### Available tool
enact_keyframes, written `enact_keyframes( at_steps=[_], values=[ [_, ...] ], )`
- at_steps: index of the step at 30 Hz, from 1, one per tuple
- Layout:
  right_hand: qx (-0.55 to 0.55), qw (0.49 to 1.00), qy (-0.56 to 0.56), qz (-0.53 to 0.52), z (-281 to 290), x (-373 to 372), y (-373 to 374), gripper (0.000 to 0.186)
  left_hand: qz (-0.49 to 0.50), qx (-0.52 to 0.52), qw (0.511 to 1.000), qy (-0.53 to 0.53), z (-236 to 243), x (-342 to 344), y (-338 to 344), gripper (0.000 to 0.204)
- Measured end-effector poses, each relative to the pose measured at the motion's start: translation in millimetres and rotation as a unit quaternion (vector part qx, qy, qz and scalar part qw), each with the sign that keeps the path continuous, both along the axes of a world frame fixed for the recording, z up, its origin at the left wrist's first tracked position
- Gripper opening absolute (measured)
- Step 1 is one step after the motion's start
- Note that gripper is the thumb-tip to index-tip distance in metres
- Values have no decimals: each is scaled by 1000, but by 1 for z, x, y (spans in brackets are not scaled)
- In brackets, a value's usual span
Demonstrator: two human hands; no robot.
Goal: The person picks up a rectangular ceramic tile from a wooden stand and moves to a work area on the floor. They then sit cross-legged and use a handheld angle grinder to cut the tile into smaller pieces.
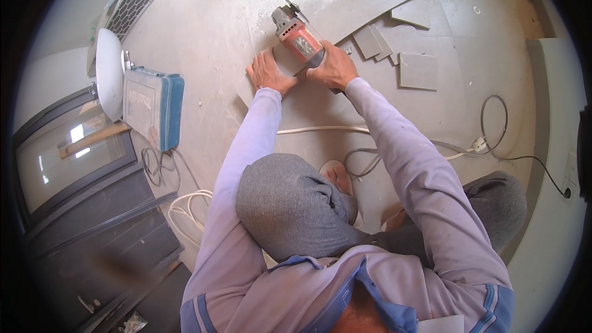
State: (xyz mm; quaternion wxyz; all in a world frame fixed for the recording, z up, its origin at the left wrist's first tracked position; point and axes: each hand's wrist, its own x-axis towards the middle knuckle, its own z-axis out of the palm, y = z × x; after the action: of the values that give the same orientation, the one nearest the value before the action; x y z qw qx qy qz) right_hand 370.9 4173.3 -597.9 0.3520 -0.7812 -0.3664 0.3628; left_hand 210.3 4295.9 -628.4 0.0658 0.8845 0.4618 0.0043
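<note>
My right hand [336,69] is wrapped round the rear of a red and black angle grinder [304,44]. The grinder's head and disc point away from me, toward the far left. Beneath it a long grey tile strip [364,7] lies slantwise on the floor, running to the far right. My left hand [269,73] straddles the near end of that strip, fingers over its far side and thumb toward the grinder. Where the disc sits against the tile is hard to make out.
Several cut tile pieces [418,71] lie right of the strip. A blue-green tool case [152,108] stands at the left beside dark panels [92,222]. Cables [370,150] cross the floor near my foot, joined at a white plug [480,143] on the right.
</note>
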Motion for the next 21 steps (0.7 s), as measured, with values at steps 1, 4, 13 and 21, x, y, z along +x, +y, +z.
enact_keyframes(
  at_steps=[1,4,13,21],
  values=[
    [-6,1000,7,4,1,0,0,72,-1,1,1000,0,0,-1,0,121],
    [-12,1000,12,5,1,2,0,79,0,-4,1000,7,1,1,-1,122],
    [-17,1000,17,11,3,3,-1,81,-4,-1,1000,12,-2,-1,1,122],
    [-16,1000,13,8,1,2,-1,84,-10,5,1000,1,-2,-2,1,120]
  ],
)
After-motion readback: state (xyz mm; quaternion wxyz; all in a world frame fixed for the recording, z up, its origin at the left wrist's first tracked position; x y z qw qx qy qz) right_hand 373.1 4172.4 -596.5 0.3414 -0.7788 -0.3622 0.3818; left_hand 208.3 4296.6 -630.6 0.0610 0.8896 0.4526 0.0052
